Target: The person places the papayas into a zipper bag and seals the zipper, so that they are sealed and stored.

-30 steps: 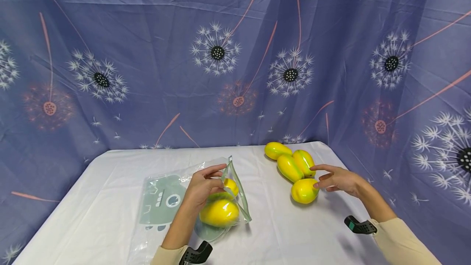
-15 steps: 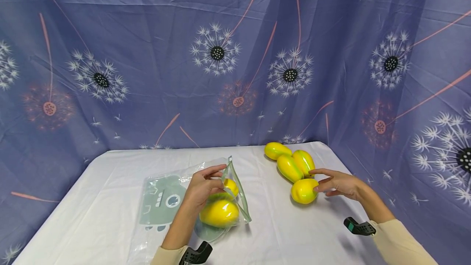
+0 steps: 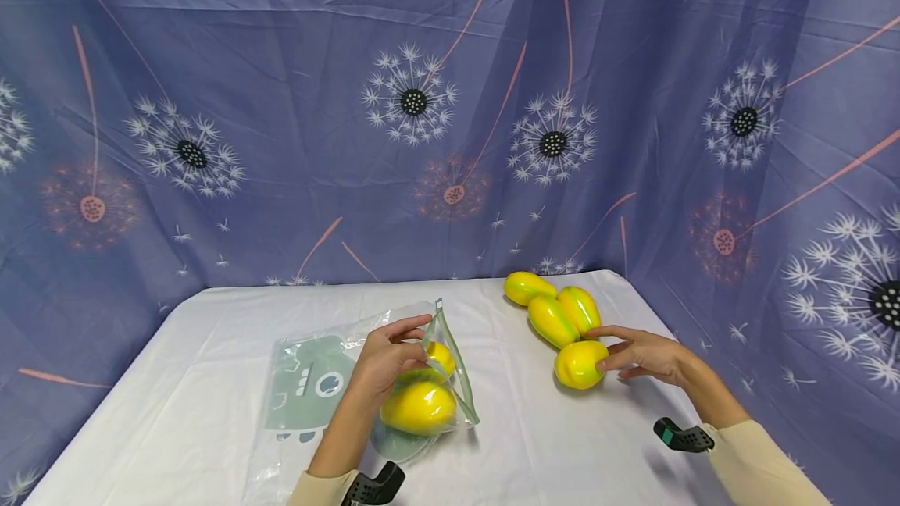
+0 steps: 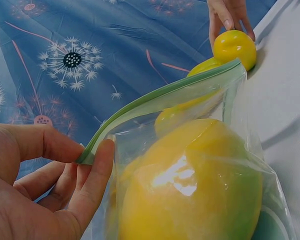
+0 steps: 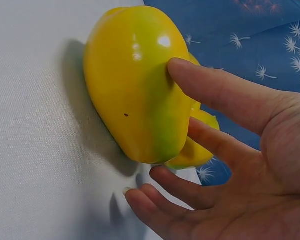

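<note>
Bag [image 4: 162,90] — pinched by left fingers [image 4: 47,142]; mango [image 5: 132,90] — touched by right fingers [image 5: 224,144].

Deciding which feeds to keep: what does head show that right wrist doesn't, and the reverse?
Head only: the left hand holding the clear bag at its opening edge, two yellow fruits inside, and the bag's green one-eyed print.

Right wrist only: a small dark speck on the nearest loose fruit.

Both: that fruit, the right hand at it, more fruit behind, white tablecloth, dandelion-print backdrop.
</note>
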`<act>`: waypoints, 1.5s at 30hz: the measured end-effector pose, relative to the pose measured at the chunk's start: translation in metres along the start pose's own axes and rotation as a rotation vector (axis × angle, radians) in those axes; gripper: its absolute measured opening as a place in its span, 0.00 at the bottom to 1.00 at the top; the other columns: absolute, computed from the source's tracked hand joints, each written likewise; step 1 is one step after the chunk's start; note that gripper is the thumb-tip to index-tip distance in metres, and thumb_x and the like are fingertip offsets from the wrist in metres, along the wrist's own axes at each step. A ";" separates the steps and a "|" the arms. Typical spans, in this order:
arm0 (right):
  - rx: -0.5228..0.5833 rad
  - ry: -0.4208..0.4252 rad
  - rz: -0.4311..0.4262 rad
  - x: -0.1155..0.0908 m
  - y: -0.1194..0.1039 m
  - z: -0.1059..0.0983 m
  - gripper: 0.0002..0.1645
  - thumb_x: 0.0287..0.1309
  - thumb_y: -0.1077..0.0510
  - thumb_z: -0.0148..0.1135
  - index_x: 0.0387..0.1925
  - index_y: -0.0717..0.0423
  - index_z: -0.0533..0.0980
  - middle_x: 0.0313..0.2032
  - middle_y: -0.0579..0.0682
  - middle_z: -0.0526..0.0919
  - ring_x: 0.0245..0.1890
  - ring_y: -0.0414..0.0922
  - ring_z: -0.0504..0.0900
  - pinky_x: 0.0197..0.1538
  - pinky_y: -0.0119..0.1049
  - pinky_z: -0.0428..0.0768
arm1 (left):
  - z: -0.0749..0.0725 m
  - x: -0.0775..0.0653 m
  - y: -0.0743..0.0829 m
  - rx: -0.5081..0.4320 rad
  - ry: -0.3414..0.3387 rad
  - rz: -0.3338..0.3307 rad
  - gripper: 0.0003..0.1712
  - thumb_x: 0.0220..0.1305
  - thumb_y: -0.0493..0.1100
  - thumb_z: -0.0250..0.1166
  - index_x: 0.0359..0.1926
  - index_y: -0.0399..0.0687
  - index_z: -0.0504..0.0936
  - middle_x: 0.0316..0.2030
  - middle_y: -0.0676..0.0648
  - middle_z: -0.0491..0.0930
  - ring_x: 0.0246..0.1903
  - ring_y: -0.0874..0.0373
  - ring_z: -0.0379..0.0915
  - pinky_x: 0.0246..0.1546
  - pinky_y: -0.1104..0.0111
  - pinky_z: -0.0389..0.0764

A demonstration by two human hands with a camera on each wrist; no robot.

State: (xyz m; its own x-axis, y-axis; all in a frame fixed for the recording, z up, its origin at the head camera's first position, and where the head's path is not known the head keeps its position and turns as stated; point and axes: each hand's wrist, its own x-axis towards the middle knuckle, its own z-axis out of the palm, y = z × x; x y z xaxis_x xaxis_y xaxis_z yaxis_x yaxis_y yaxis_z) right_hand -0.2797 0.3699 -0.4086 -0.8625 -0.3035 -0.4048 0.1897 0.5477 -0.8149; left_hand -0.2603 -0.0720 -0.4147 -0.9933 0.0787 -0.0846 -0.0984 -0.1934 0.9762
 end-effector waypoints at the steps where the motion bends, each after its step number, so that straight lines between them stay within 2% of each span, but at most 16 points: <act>1: 0.001 -0.001 -0.005 0.000 0.000 0.000 0.47 0.61 0.52 0.69 0.76 0.58 0.59 0.73 0.74 0.55 0.69 0.66 0.66 0.61 0.58 0.78 | 0.000 0.000 0.000 0.001 -0.001 0.003 0.33 0.46 0.21 0.64 0.57 0.36 0.84 0.39 0.44 0.77 0.29 0.54 0.75 0.33 0.65 0.88; 6: 0.025 0.008 -0.021 0.001 -0.001 0.002 0.46 0.60 0.53 0.69 0.75 0.59 0.61 0.72 0.72 0.59 0.68 0.62 0.69 0.62 0.58 0.78 | -0.001 -0.002 0.001 -0.002 -0.003 0.012 0.32 0.47 0.21 0.63 0.57 0.35 0.83 0.39 0.43 0.77 0.28 0.54 0.75 0.32 0.64 0.88; 12: 0.037 0.010 -0.037 0.000 -0.002 0.003 0.45 0.60 0.55 0.69 0.74 0.61 0.61 0.68 0.69 0.66 0.59 0.52 0.77 0.61 0.55 0.79 | 0.000 -0.002 0.003 -0.008 -0.013 0.017 0.32 0.47 0.20 0.63 0.57 0.36 0.84 0.39 0.43 0.77 0.28 0.54 0.74 0.32 0.64 0.88; 18: 0.046 0.010 -0.050 0.000 -0.002 0.003 0.45 0.59 0.57 0.69 0.74 0.65 0.61 0.57 0.61 0.78 0.50 0.48 0.83 0.60 0.51 0.80 | -0.001 -0.002 0.002 0.001 -0.013 0.022 0.32 0.47 0.20 0.64 0.58 0.35 0.83 0.39 0.43 0.77 0.28 0.54 0.74 0.31 0.64 0.88; 25: 0.048 0.015 -0.060 0.002 0.001 0.003 0.44 0.57 0.59 0.70 0.72 0.66 0.64 0.44 0.56 0.84 0.46 0.50 0.84 0.56 0.45 0.82 | -0.001 -0.002 0.002 0.004 -0.012 0.014 0.32 0.47 0.20 0.63 0.58 0.34 0.83 0.39 0.43 0.77 0.28 0.54 0.74 0.31 0.65 0.88; 31: 0.023 0.030 -0.081 0.004 0.004 0.004 0.44 0.56 0.60 0.70 0.71 0.68 0.64 0.39 0.55 0.86 0.43 0.47 0.84 0.55 0.44 0.84 | -0.001 -0.002 0.002 -0.001 -0.018 0.012 0.32 0.47 0.20 0.63 0.58 0.35 0.83 0.39 0.43 0.77 0.28 0.55 0.74 0.31 0.64 0.88; 36: -0.001 0.057 -0.074 0.005 0.007 0.004 0.42 0.55 0.60 0.71 0.68 0.72 0.66 0.40 0.53 0.84 0.41 0.46 0.83 0.52 0.40 0.84 | 0.000 -0.001 0.001 -0.002 -0.013 0.007 0.33 0.47 0.20 0.63 0.58 0.34 0.83 0.38 0.43 0.76 0.28 0.55 0.74 0.31 0.65 0.88; 45: -0.041 0.059 -0.080 0.003 0.007 0.004 0.34 0.56 0.59 0.71 0.62 0.67 0.71 0.35 0.51 0.82 0.38 0.47 0.79 0.48 0.43 0.82 | 0.001 -0.001 0.000 0.003 -0.005 0.005 0.32 0.47 0.20 0.63 0.57 0.36 0.84 0.38 0.44 0.76 0.30 0.55 0.73 0.31 0.66 0.87</act>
State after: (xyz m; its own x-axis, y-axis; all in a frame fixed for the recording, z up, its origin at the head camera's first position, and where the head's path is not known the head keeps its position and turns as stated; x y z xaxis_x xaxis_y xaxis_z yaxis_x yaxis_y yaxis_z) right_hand -0.2794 0.3696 -0.4167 -0.9004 -0.3017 -0.3134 0.1010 0.5558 -0.8252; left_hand -0.2589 -0.0715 -0.4144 -0.9935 0.0829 -0.0781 -0.0927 -0.1906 0.9773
